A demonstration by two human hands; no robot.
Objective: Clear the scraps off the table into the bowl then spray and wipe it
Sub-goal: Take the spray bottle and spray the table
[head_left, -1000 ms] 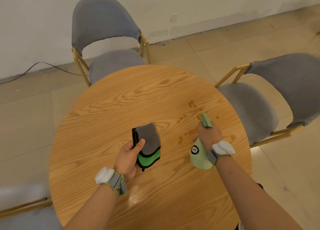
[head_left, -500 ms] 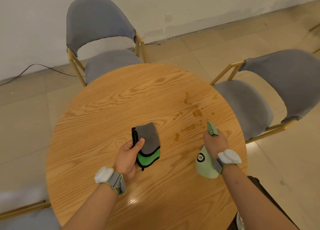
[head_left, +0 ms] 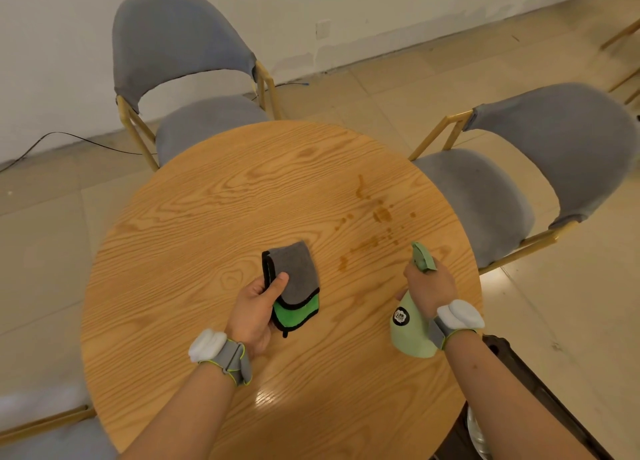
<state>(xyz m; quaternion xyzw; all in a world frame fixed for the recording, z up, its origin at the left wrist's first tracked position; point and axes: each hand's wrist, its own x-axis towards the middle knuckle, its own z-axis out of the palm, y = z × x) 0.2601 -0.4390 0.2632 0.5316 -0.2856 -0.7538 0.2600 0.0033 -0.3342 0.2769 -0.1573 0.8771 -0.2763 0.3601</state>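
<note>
The left hand (head_left: 254, 312) held a folded cloth (head_left: 294, 286) — grey on top, green beneath, with black edging — its thumb laid across the grey layer and its fingers curled under the near edge, so the cloth was pinched just above the round wooden table (head_left: 194, 238) near its middle. The right hand (head_left: 427, 286) was wrapped around the neck of a pale green spray bottle (head_left: 412, 331), the nozzle pointing away from the person toward the far right part of the tabletop, and the bottle's base hung over the table's near right edge. Brown stains (head_left: 375, 224) — drips and smears — lay scattered on the wood between the cloth and the nozzle and beyond them. Each wrist wore a grey band with a white pad. Two grey upholstered chairs stood around the table, one at the far side (head_left: 187, 79) and one to the right (head_left: 519, 189).
</note>
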